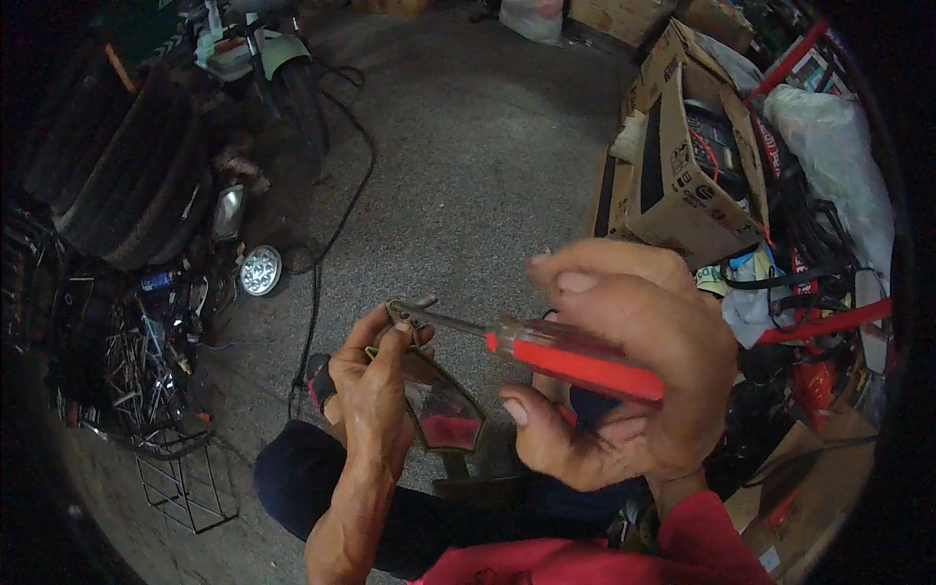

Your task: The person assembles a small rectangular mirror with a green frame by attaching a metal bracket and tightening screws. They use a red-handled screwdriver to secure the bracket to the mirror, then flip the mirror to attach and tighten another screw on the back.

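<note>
Left hand (375,382) pinching a small part (413,306), probably to steady it against the tip of the screwdriver (580,367). Right hand (648,356) curled loosely around the handle, seemingly leaving room to turn. Clear panel (439,402) just beside the left hand (whether that grip bears it, cannot tell).

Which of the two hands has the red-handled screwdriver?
The right hand holds the screwdriver; the left hand holds a clear, green-rimmed piece instead.
</note>
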Tool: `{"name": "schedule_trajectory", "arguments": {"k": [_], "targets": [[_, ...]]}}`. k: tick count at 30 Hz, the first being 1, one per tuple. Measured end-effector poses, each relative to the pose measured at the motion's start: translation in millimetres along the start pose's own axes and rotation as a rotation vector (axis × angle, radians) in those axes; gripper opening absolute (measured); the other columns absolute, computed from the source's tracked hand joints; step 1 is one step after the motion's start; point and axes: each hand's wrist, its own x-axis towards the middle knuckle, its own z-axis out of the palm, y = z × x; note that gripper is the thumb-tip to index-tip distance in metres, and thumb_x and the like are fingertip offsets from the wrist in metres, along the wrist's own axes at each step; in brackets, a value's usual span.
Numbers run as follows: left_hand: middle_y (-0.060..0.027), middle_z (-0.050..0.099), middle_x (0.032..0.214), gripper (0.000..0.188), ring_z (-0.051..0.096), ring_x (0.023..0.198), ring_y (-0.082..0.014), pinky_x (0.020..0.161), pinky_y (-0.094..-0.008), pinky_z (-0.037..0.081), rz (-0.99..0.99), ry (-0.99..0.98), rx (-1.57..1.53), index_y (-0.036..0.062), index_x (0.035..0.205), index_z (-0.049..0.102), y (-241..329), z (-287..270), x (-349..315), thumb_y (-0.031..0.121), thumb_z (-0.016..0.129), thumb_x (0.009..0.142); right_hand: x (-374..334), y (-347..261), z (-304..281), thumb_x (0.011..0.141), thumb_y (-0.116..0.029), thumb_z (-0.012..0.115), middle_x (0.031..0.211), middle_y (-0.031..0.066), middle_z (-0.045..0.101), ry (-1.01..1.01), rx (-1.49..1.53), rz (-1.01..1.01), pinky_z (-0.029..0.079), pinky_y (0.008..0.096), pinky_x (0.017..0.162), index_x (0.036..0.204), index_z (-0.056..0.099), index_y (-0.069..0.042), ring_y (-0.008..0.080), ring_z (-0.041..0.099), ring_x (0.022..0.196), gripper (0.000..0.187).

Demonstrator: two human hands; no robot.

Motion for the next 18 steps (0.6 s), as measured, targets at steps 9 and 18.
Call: {"name": "schedule_trajectory", "arguments": {"k": [9,18], "targets": [[-0.0129,0.063,0.090,0.036,0.065,0.086,-0.0219,0.068,-0.0303,0.052,-0.018,0.021,-0.021,-0.0079,0.119,0.051,0,-2,0,0.002,0.058,0.086,3,-8,-4,0.065,-0.021,0.084,0.085,0.0127,0.064,-0.119,-0.059,0.056,0.052,0.0292,0.058,0.101,0.057,0.000,0.0231,0.064,0.066,0.050],[-0.0128,0.063,0.090,0.035,0.065,0.084,-0.0228,0.071,-0.0334,0.050,-0.010,0.010,-0.028,-0.0081,0.119,0.052,1,1,-1,0.003,0.057,0.086,1,-4,-3,0.064,-0.015,0.083,0.087,0.0159,0.064,-0.076,0.023,0.066,0.053,0.0324,0.061,0.100,0.057,-0.001,0.0225,0.065,0.071,0.047]]}}
